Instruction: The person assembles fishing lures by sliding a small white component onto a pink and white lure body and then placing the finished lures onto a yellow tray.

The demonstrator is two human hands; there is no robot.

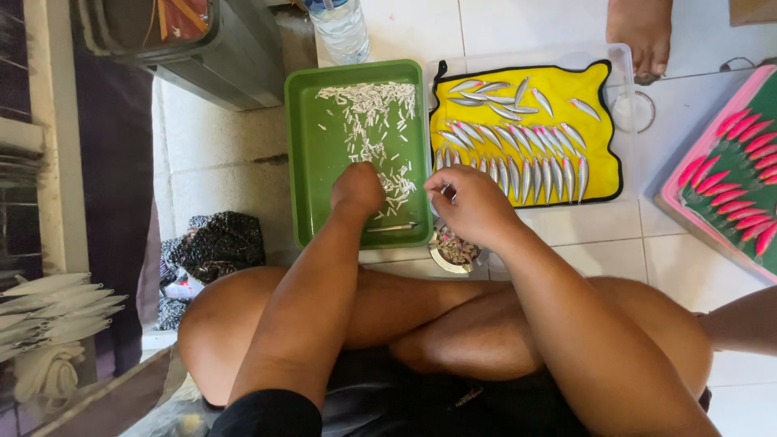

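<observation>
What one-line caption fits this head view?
Seated cross-legged, left hand reaches into a green tray of small white pieces while right hand works beside silver fish-shaped lures on yellow cloth.

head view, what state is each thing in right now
green tray: flat on floor, white slivers scattered inside
yellow cloth: spread flat, silver fish lures laid in rows
left hand: fist down in the tray
right hand: pinching a small silver piece
water bottle: upright
small tin: open, partly under right hand

The only package I see is a clear plastic bottle at the far edge of the floor, just beyond my green tray. A pale label with blue wraps its upper part.
</observation>
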